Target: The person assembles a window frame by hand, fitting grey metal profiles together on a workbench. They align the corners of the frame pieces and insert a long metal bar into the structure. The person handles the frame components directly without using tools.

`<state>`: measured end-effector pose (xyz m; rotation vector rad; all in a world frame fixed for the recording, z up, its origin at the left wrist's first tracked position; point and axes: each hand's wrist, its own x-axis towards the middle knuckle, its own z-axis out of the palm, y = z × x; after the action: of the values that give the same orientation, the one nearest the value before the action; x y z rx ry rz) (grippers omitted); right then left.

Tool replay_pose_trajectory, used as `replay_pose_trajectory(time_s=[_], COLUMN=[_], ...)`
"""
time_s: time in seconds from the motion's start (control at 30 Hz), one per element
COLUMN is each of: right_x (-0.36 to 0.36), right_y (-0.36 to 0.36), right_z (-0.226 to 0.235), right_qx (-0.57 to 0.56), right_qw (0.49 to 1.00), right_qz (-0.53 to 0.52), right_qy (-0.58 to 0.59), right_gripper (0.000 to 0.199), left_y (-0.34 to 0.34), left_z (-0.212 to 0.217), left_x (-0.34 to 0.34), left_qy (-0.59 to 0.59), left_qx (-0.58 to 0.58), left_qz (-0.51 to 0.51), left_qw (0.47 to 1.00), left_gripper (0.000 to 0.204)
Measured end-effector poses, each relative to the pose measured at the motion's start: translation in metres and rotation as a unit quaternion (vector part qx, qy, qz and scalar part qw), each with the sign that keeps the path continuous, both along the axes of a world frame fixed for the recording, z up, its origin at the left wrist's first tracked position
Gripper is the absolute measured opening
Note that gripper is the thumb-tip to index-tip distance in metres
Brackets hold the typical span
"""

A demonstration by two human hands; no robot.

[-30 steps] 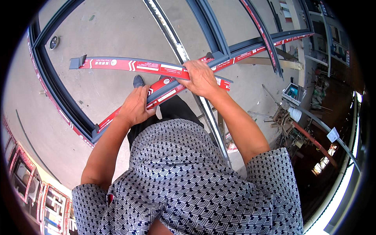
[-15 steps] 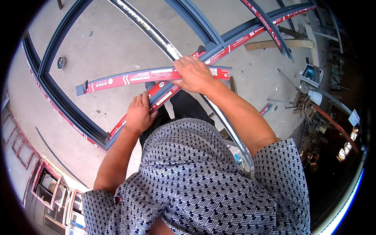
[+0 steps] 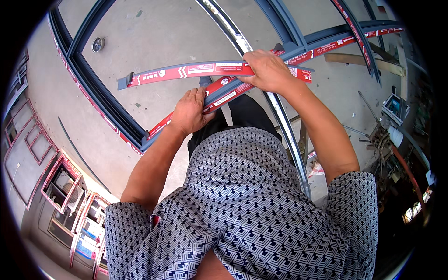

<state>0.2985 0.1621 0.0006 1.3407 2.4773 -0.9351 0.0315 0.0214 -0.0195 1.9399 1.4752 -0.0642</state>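
A loose grey profile strip [image 3: 200, 69], its side covered with red film, lies crosswise in front of me. My right hand [image 3: 268, 70] is closed over it near its right end, where a long white-streaked bar [image 3: 233, 35] passes beneath. Lower left, my left hand [image 3: 189, 111] is wrapped round a rail [image 3: 226, 96] of a large blue-grey frame [image 3: 105, 100], which also bears red film. The left fingertips rest on top of the rail, below the strip. At the strip's left end a small dark tab [image 3: 129, 77] sticks up. My palms hide what lies under them.
A small round metal object [image 3: 98, 44] lies on the floor inside the frame. To the right are a wooden beam [image 3: 364, 62], a crate [image 3: 395, 108] with tools and a cluttered pile [image 3: 385, 142]. Red-edged frames [image 3: 60, 182] stand at the lower left.
The whole scene sits farther right and a little higher in the picture, as my head has turned. Both hands keep their grips, on the strip and on the rail.
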Motion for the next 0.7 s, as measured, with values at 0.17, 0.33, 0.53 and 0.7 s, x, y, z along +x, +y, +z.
replay_pose_trajectory(time_s=[0.17, 0.33, 0.53, 0.7], right_x=[0.002, 0.000, 0.006, 0.004], right_y=[0.012, 0.012, 0.016, 0.018], right_z=[-0.006, 0.006, 0.012, 0.009], right_qx=[-0.029, -0.043, -0.046, -0.041], right_qw=[0.999, 0.999, 0.999, 0.997], right_qz=[0.023, 0.017, 0.023, 0.066], right_qy=[-0.011, -0.009, 0.013, -0.002], right_gripper=[0.056, 0.054, 0.052, 0.049], left_y=[0.016, 0.022, 0.023, 0.015], left_z=[0.015, 0.023, 0.022, 0.015], left_x=[-0.007, -0.013, -0.009, -0.008], left_qy=[-0.025, -0.079, -0.119, -0.112], left_qx=[-0.073, -0.153, -0.161, -0.138], left_qz=[0.013, 0.086, 0.115, 0.115], left_qw=[0.997, 0.981, 0.973, 0.977], left_gripper=[0.082, 0.082, 0.070, 0.063])
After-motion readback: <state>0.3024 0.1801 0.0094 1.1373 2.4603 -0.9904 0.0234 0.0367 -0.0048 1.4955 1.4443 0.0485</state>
